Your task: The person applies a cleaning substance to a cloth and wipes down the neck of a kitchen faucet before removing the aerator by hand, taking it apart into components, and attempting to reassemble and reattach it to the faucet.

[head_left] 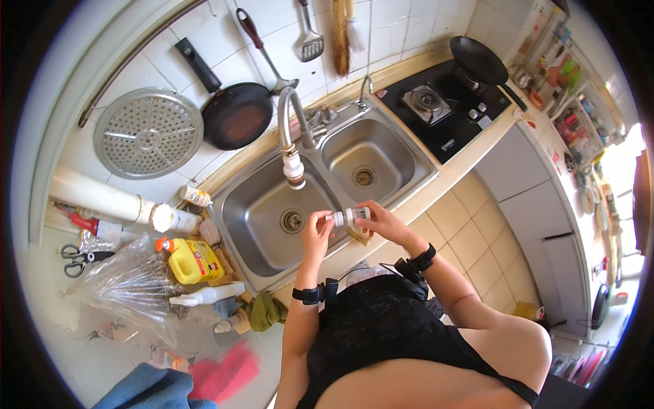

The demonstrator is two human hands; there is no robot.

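Observation:
Over the front edge of the double-bowl steel sink (231,204), I hold a small bottle (356,216) sideways between both hands. It looks clear or pale, with a white part at its left end. My right hand (383,222) is closed around the bottle's right end. My left hand (315,235) has its fingers pinched at the white end, which may be a cap; the fingertips partly hide it. Behind my hands hangs the tap's white spout end (293,172), apart from them. A yellowish item (359,234), possibly a sponge, lies on the sink's front edge.
Left of the sink stand a yellow jug (194,260), a clear plastic bag (133,279), a white bottle (196,196) and scissors (77,259). A gas stove (443,109) with a wok (478,58) is at the right. A frying pan (236,117) hangs on the wall.

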